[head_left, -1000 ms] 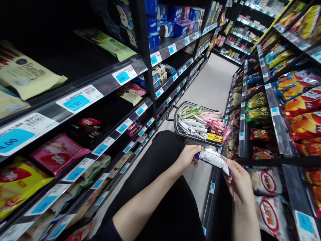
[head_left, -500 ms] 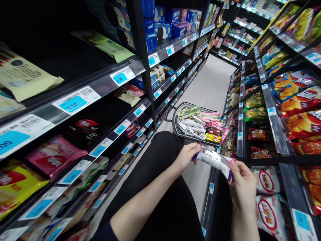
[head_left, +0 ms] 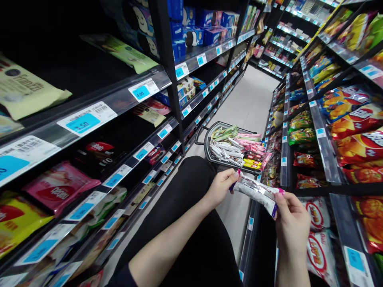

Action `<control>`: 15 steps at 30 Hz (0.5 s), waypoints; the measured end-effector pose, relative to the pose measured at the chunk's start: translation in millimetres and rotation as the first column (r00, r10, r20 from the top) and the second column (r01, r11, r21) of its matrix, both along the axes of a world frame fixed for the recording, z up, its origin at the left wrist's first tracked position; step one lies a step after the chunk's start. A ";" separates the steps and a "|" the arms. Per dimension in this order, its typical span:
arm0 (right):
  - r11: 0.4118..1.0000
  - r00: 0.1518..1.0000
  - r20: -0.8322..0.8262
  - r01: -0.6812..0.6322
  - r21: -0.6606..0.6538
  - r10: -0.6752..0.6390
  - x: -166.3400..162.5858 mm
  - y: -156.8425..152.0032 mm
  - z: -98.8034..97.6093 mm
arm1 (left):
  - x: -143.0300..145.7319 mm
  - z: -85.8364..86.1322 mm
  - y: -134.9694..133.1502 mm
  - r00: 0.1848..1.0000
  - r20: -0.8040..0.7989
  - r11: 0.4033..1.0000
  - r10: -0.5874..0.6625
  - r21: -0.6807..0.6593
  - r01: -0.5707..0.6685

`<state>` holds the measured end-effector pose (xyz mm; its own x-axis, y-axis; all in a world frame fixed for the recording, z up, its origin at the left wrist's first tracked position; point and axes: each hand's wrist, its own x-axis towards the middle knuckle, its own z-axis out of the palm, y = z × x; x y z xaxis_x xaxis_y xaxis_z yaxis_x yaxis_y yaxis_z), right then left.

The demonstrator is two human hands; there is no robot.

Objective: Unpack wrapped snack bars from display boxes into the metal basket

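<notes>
Shelving [head_left: 119, 99] lines the aisle on the left, and the basket [head_left: 207, 148] of wrappers stands on the floor ahead, both unchanged from 1 second ago. The right hand [head_left: 292, 223] has shifted slightly outward, while the left hand [head_left: 223, 185] holds position. Each hand pinches 1 end of the silver packet [head_left: 255, 190], which spans between the fingertips above the lap and tilts down toward the right.

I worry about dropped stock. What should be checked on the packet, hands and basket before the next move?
1. Left hand pinches one end of the silver packet: ok.
2. Right hand pinches its other end: ok.
3. Silver packet sealed and undamaged: cannot tell.
4. Basket stands on the floor ahead: ok.
5. Spare room in the basket, heaped with packets: cannot tell.
</notes>
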<state>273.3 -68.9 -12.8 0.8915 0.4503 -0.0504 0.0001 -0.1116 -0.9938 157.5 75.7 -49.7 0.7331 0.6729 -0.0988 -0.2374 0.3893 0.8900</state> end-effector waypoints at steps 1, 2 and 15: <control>1.000 1.000 0.002 -0.003 -0.002 0.003 0.2 0.2 -0.2 | 0.2 -0.6 0.2 1.000 0.000 1.000 0.000 0.002 0.000; 1.000 1.000 0.006 -0.005 -0.005 0.005 0.4 0.4 -0.5 | 0.4 -1.2 0.4 1.000 -0.001 1.000 0.000 0.003 0.000; 0.999 0.998 0.043 -0.036 -0.040 0.037 0.2 -0.6 -0.5 | 1.8 -3.2 1.0 1.000 -0.016 1.000 -0.003 0.005 0.003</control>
